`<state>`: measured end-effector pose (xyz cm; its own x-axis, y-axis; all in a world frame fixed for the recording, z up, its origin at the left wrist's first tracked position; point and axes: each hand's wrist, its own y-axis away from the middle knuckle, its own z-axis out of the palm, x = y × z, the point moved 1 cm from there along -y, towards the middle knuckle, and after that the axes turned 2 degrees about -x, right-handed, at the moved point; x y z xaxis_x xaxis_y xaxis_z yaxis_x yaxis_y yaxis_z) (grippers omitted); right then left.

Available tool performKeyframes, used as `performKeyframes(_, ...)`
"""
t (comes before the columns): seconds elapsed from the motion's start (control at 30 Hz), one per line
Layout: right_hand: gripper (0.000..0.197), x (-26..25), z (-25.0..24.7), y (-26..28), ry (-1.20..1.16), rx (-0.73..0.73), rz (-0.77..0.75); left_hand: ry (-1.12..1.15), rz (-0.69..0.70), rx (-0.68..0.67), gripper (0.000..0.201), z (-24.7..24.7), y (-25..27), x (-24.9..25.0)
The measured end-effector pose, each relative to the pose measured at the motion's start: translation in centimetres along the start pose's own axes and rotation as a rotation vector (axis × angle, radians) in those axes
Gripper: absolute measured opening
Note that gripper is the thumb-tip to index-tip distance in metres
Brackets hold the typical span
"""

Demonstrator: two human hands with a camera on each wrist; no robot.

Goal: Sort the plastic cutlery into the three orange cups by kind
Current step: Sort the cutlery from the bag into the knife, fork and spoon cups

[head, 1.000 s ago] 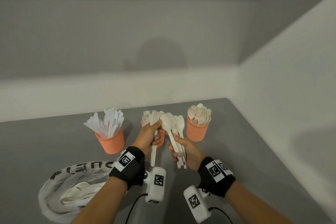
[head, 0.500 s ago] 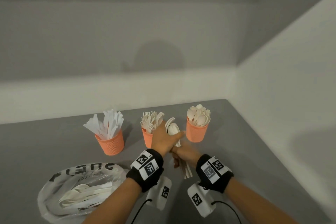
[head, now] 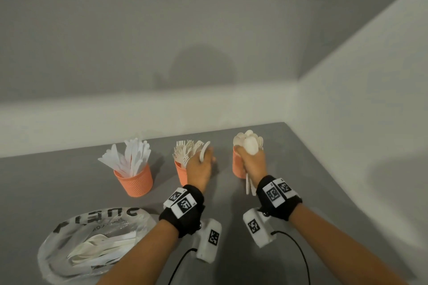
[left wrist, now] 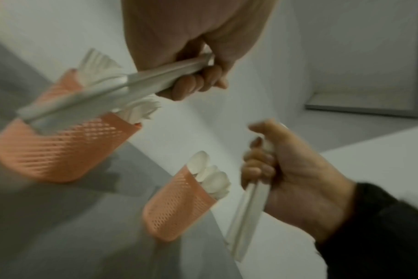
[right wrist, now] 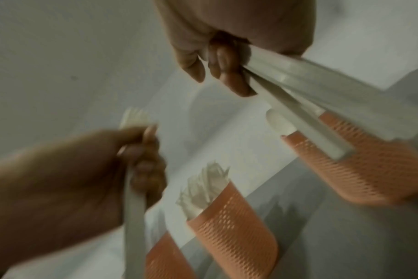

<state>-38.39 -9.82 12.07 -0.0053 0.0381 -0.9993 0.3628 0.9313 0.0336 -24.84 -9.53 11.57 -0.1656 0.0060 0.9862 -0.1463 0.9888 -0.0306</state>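
Observation:
Three orange cups stand in a row: knives in the left cup [head: 134,181], forks in the middle cup [head: 180,174], spoons in the right cup [head: 237,168]. My left hand [head: 200,165] is just right of the fork cup and grips a white fork [left wrist: 141,81] by its handle; its tines show in the right wrist view. My right hand [head: 252,166] grips a bunch of white spoons [head: 251,149] in front of the spoon cup. Their bowls point up beside the cup's spoons, and their handles [head: 249,186] hang below the fist.
A clear plastic bag [head: 92,245] with more white cutlery lies at the front left of the grey table [head: 301,192]. White walls close the table at the back and the right. Cables run from both wrist cameras.
My hands were together between the middle and right cups; they have parted. The left hand drew back left to the fork cup, and the right hand carried the spoons right to the spoon cup.

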Motion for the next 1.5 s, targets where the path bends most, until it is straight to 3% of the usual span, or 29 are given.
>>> performKeyframes(0.1,0.020,-1.3,-1.8,-1.8,-0.114,0.097,0.043,0.091,-0.035,0.139,0.040,-2.2,-1.1,-0.8)
performKeyframes(0.27,0.026,-3.8,-2.1,-5.0,-0.262,0.193,-0.016,0.280,0.048,0.308,0.043,-5.8,-4.2,0.8)
performKeyframes(0.37,0.018,-4.0,-1.0,-6.7,-0.341,0.217,-0.004,0.176,0.138,0.402,0.044,-6.9,-5.8,1.4)
performKeyframes(0.47,0.021,-3.2,0.3,-7.7,-0.327,0.211,0.025,0.088,0.175,0.429,0.045,-7.2,-6.6,1.1)
performKeyframes(0.8,0.021,1.2,1.9,-9.3,-0.017,0.215,0.038,-0.077,0.176,0.323,0.038,-7.0,-7.9,-2.0)
performKeyframes(0.9,0.015,1.8,2.1,-9.0,0.103,0.221,-0.027,-0.189,0.203,0.271,0.037,-6.7,-7.7,-2.2)
performKeyframes(1.03,0.013,2.4,2.6,-8.4,0.206,0.227,-0.140,-0.406,0.248,0.185,0.016,-6.5,-7.6,-2.5)
performKeyframes(1.17,0.029,2.5,2.5,-8.0,0.299,0.240,-0.208,-0.576,0.323,0.105,0.032,-6.3,-7.3,-2.1)
performKeyframes(1.3,0.033,2.9,2.4,-7.9,0.328,0.105,-0.297,-0.751,0.359,0.024,0.039,-5.8,-7.3,-2.1)
performKeyframes(1.5,0.030,2.9,1.8,-7.8,0.725,0.057,-0.462,-0.936,0.386,-0.006,0.040,-5.0,-7.0,-2.9)
